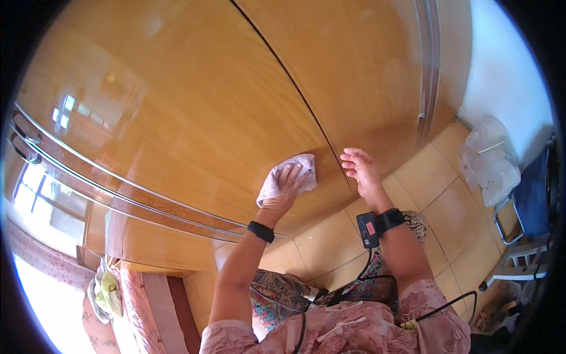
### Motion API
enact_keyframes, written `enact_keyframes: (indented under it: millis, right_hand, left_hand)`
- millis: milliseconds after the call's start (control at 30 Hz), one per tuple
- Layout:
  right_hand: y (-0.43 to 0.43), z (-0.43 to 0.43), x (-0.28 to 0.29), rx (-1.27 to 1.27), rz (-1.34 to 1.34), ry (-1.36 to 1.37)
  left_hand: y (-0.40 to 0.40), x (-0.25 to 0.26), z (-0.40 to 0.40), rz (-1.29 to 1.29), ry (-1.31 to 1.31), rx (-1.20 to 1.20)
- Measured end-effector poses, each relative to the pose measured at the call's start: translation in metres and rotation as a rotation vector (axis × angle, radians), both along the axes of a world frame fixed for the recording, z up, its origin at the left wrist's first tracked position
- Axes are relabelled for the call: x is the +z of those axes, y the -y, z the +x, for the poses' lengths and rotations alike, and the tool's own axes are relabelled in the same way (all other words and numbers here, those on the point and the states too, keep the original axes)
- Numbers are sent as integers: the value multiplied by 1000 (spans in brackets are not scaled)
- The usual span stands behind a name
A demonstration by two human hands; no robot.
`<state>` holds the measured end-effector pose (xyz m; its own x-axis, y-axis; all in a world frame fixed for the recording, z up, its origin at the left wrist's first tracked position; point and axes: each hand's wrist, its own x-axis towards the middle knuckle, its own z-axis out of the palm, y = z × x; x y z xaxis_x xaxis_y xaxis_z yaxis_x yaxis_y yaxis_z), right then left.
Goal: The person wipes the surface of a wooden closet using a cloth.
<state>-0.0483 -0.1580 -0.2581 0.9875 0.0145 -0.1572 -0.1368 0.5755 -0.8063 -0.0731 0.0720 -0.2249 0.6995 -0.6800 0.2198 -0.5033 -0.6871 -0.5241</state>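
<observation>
A pale pink cloth (308, 166) lies pressed flat against the glossy wooden wardrobe door (199, 110) under my left hand (288, 182), whose fingers spread over it. Low on the door, the cloth sits to the left of the dark seam (292, 79) between two door panels. My right hand (361, 167) is raised near the lower end of that seam, fingers loosely curled, with no object in it. A black strap with a small device (368, 230) and cable circles my right wrist; a plain black band (261, 231) is on the left.
Metal trim strips (132, 190) and dark handles (26, 146) run along the wardrobe's left side. Yellow floor tiles (327, 243) lie below. To the right are a clear plastic bag (491, 159), a blue folding chair (530, 194) and a stepladder (517, 263). A bed edge (141, 305) stands lower left.
</observation>
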Motion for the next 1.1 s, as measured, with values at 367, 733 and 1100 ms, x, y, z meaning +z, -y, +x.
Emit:
enact_keyframes:
  millis: [367,733,1100]
  right_hand:
    - [11,0,-1,-140,74,-19]
    - [28,5,6,-271,214,-84]
    - [8,-2,4,-62,137,-78]
  left_hand:
    - [68,248,60,-214,781,60]
    - [80,-23,80,288,-103,-227]
    - [17,234,36,-26,230,-68]
